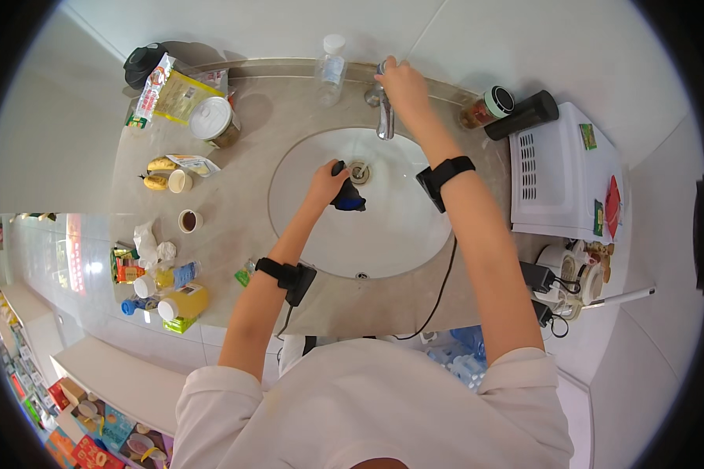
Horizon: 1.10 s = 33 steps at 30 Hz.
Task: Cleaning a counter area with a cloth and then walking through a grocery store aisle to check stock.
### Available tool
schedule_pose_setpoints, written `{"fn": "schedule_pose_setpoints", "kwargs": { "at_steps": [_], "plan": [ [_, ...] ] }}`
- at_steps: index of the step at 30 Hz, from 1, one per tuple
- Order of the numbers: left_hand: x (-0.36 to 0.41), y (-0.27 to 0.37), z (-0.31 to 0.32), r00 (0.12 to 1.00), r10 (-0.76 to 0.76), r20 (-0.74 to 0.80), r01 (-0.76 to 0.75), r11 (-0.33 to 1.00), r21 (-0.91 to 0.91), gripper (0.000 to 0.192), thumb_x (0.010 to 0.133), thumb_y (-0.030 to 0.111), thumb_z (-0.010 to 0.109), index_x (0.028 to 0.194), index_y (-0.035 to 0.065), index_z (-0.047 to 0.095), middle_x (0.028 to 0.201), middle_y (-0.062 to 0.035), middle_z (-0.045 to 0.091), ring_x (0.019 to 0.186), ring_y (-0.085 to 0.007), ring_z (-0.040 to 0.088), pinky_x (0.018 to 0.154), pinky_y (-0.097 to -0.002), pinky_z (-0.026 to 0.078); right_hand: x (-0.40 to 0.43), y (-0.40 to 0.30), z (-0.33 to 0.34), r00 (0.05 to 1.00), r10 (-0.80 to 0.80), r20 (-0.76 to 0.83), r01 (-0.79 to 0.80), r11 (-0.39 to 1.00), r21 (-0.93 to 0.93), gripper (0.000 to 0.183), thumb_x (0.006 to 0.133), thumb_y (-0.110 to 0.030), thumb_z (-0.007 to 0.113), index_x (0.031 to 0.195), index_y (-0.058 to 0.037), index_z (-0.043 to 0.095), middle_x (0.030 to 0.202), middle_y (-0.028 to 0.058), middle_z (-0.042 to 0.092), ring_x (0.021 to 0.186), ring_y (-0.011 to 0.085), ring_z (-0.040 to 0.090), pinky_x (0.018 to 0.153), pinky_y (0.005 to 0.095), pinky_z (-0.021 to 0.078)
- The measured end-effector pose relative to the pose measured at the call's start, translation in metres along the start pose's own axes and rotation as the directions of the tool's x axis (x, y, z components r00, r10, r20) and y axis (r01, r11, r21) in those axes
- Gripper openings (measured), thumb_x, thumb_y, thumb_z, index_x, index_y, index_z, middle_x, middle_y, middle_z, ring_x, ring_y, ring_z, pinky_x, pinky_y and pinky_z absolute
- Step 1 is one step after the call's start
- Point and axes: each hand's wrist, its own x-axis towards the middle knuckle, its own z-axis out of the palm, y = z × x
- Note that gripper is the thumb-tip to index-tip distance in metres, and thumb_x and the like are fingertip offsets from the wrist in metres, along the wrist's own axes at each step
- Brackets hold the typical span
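My left hand (327, 183) grips a black item with a blue patch (348, 198), perhaps a bunched cloth, over the white oval sink (399, 240). Just right of it lies the round metal drain (359, 172), where a small whitish streak shows; whether it is water I cannot tell. My right hand (405, 85) is up at the back of the counter, its fingers around the handle at the top of the chrome faucet (386, 123). The hand covers most of that handle. The spout points down over the basin.
A clear bottle (331, 73) stands behind the sink. Snack bags (185, 97), a lidded tub (212, 120), bananas (156, 183), paper cups (190, 221) and juice bottles (185, 302) crowd the left. On the right are a jar (487, 107), a black tumbler (522, 115) and a white appliance (563, 176).
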Motion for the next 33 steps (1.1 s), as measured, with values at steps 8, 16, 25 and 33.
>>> {"fn": "schedule_pose_setpoints", "kwargs": {
  "at_steps": [8,16,25,33],
  "plan": [
    [-0.037,0.047,-0.014,0.989,-0.128,0.078,0.138,0.981,-0.14,0.025,0.082,0.031,0.054,0.083,0.0063,0.057,0.075,-0.0023,0.057,0.066,-0.0124,0.053,0.062,-0.0269,0.042,-0.026,0.049,0.01,0.924,0.338,-0.179,-0.153,0.754,0.639,0.036,0.078,-0.036,0.06,0.083,-0.0003,0.055,0.072,0.0104,0.06,0.066,0.0212,0.059,0.053,0.0329,0.0436],
    [-0.073,0.068,-0.001,0.913,-0.234,0.334,0.37,0.818,-0.44,0.022,0.085,0.03,0.051,0.085,0.0086,0.057,0.078,-0.0009,0.057,0.072,-0.0096,0.054,0.063,-0.0232,0.043,-0.207,0.01,-0.001,0.637,-0.049,0.769,-0.77,-0.003,0.637,0.052,0.084,-0.049,0.049,0.111,-0.005,0.051,0.104,0.0091,0.058,0.089,0.0145,0.055,0.08,0.0311,0.0428],
    [-0.084,0.028,0.055,0.866,0.495,0.068,-0.481,0.79,0.38,0.02,0.076,0.026,0.058,0.092,0.0149,0.06,0.095,-0.0091,0.046,0.075,-0.0245,0.046,0.07,-0.0322,0.041,-0.237,-0.008,0.005,0.475,-0.341,0.811,-0.869,-0.04,0.493,0.027,0.077,-0.018,0.062,0.098,-0.0047,0.052,0.085,0.0086,0.06,0.063,0.0134,0.056,0.045,0.021,0.0401],
    [-0.09,0.03,0.051,0.971,0.171,0.17,-0.221,0.91,0.35,0.025,0.078,0.027,0.057,0.079,0.0026,0.053,0.071,-0.0191,0.054,0.067,-0.0366,0.054,0.06,-0.0438,0.044,-0.248,-0.02,0.046,0.567,-0.141,0.812,-0.7,0.437,0.565,0.023,0.066,-0.017,0.07,0.076,-0.0063,0.052,0.058,0.0059,0.053,0.045,0.0135,0.047,0.038,0.0245,0.0334]
  ]
}}
